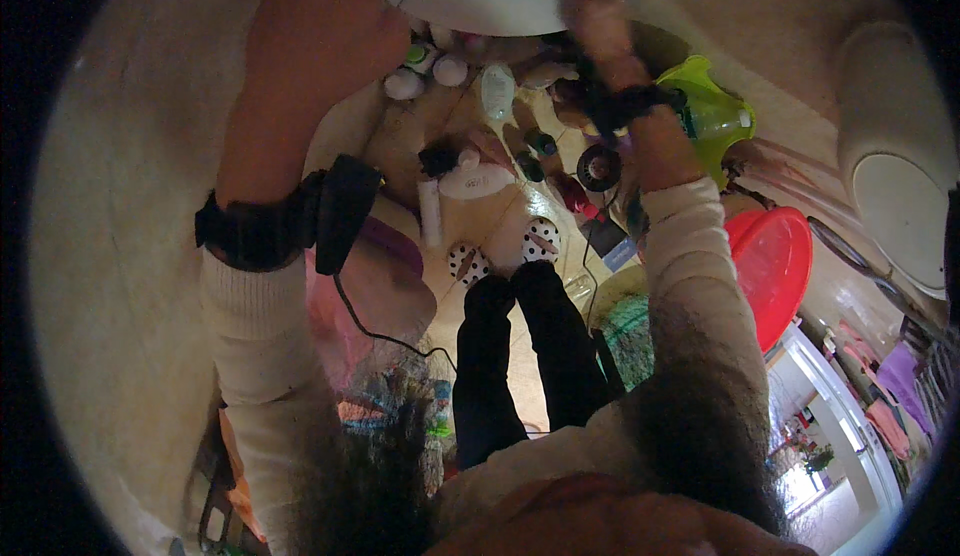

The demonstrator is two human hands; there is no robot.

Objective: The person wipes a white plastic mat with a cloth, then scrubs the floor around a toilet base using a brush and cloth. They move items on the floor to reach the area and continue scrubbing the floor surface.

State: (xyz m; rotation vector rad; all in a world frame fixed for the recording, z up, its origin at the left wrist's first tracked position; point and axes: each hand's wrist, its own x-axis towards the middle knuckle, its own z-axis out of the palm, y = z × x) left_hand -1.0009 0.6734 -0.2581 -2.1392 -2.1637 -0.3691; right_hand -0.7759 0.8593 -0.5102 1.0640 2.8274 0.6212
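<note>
A white basin [480,1] with a curved rim spans the top of the view. My left hand [352,23] reaches up against its left side, and its fingers are hidden or cut off by the picture's edge. My right hand [596,12], blurred, is over the right part of the basin with its fingers bent. I cannot tell whether either hand grips anything. A black strap [259,226] with a dark box on it circles my left wrist, and another dark band [634,106] is on my right wrist.
On the tiled floor below stand several bottles, among them a pale one [497,95], beside a white oval lid-like piece [476,181]. To the right are a lime-green pitcher-like container [705,106] and a red basin [776,271]. A white toilet-like fixture [900,218] stands farther right. A cable [397,342] hangs from the left wrist box.
</note>
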